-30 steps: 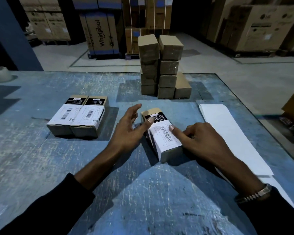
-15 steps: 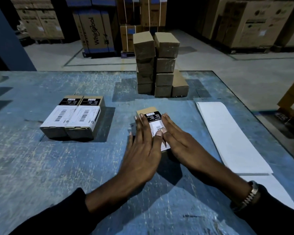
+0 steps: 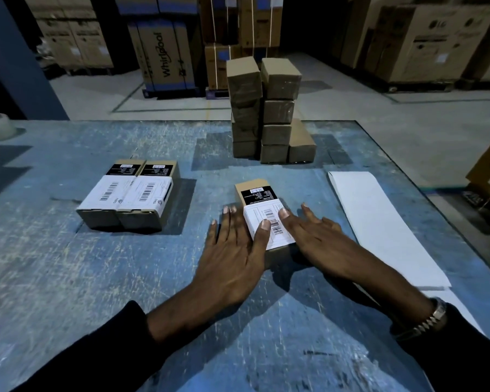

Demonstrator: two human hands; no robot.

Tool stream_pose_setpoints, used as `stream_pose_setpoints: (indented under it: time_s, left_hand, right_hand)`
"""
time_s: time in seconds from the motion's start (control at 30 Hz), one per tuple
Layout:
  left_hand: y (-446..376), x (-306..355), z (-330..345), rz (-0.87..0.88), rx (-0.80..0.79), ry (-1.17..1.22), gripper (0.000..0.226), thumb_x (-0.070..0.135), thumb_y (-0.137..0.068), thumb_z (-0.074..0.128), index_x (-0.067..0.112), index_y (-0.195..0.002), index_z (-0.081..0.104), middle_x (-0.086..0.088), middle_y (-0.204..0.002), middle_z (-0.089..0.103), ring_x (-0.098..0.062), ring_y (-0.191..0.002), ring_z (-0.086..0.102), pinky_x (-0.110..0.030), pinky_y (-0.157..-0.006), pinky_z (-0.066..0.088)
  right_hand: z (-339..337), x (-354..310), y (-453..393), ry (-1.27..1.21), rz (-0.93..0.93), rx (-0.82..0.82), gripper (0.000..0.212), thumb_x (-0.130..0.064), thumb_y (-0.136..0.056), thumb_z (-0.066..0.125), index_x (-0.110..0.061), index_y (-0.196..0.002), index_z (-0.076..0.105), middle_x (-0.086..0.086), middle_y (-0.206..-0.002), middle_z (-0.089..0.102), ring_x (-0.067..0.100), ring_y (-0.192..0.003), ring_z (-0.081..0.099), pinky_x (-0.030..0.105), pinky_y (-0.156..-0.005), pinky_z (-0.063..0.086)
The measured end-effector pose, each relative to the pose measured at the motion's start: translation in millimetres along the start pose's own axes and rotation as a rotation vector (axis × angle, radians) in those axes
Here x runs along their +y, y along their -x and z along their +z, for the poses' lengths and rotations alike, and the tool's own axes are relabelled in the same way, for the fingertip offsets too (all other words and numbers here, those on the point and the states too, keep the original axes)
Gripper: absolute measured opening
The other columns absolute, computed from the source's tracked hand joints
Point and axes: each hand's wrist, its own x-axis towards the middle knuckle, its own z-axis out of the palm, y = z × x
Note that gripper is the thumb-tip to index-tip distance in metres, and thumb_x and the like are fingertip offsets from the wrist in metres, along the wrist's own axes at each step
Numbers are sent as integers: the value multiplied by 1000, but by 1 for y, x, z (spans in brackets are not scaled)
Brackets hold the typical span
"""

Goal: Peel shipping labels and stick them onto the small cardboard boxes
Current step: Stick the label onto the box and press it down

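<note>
**Label being pressed flat on the third box**

A dim warehouse with large appliance cartons (image 3: 164, 52) along the back wall; in front, a scuffed blue counter (image 3: 68, 278) carries the work. Near its middle lies a small cardboard box (image 3: 255, 186), and a white shipping label (image 3: 269, 224) already covers its top. The left hand (image 3: 232, 256) lies flat, fingers straight, its thumb on the label and the rest against the box's left side. The right hand (image 3: 314, 236) is likewise released and flat, one fingertip on the label's barcode. Neither hand grips anything.

Toward the counter's left edge, two labelled boxes (image 3: 128, 196) sit touching, side by side. A stack of unlabelled boxes (image 3: 266, 108) stands at the far edge, and a white strip of label backing (image 3: 379, 222) runs along the right edge.

The step in hand looks like smoothing the label down. Next would likely be moving this box beside the finished pair, then taking a fresh box from the stack and peeling another label, which calls for a fingernail pinch at a label corner.
</note>
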Motion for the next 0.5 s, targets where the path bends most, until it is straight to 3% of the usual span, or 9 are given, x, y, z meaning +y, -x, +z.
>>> stream_pose_setpoints:
  time_s: [0.03, 0.1, 0.13, 0.2, 0.27, 0.37, 0.5]
  left_hand:
    - [-1, 0, 0, -8, 7, 18, 111, 86, -75, -29, 22, -165, -24, 0, -175, -24, -8, -158, -29, -41, -131, -16]
    - [-2, 0, -1, -10, 18, 38, 107, 85, -77, -27, 24, -164, -24, 2, -175, -23, -6, -158, -27, -41, -131, -16]
    - [-2, 0, 0, -2, 14, 26, 107, 85, -75, -29, 25, -163, -25, 2, -175, -23, -7, -158, -27, -41, -131, -17]
    - [-2, 0, 1, 22, 7, -40, 111, 84, -69, -39, 27, -164, -26, -1, -175, -25, -10, -158, -29, -45, -131, -16]
    - [-2, -1, 2, 41, 6, -92, 117, 81, -64, -46, 26, -165, -26, -4, -174, -26, -13, -158, -31, -48, -131, -15]
    - [-4, 0, 1, 10, 19, 7, 116, 84, -70, -38, 23, -167, -22, 0, -175, -22, -9, -159, -25, -45, -131, -16]
    - [-6, 1, 2, 13, 28, 77, 115, 86, -76, -28, 22, -170, -11, 3, -178, -10, -7, -162, -14, -44, -131, -15]
  right_hand:
    - [1, -1, -3, -35, -18, 80, 78, -88, -92, 3, -56, -157, 32, -7, -175, 21, 18, -163, 17, 49, -132, 10]
    - [3, -6, -12, -215, -40, 263, 70, -82, -100, 19, -44, -147, 55, -9, -150, 61, 19, -136, 59, 47, -119, 40]
    - [5, -10, -15, -303, -68, 310, 63, -75, -104, 30, -40, -148, 56, -16, -138, 65, 13, -122, 65, 42, -113, 46]
    - [13, -16, -20, -373, -153, 310, 39, -62, -105, 49, -51, -143, 55, -32, -123, 63, 4, -114, 66, 34, -108, 50]
    - [18, -16, -25, -368, -192, 295, 23, -55, -103, 62, -63, -124, 58, -39, -109, 68, -7, -105, 68, 28, -99, 54]
    - [12, -9, -33, -442, -162, 364, 28, -51, -97, 73, -44, -124, 75, -22, -103, 80, -5, -90, 74, 22, -82, 58]
    - [7, -1, -38, -513, -42, 439, 29, -52, -100, 69, -28, -100, 86, -10, -81, 81, 9, -75, 78, 38, -72, 62]
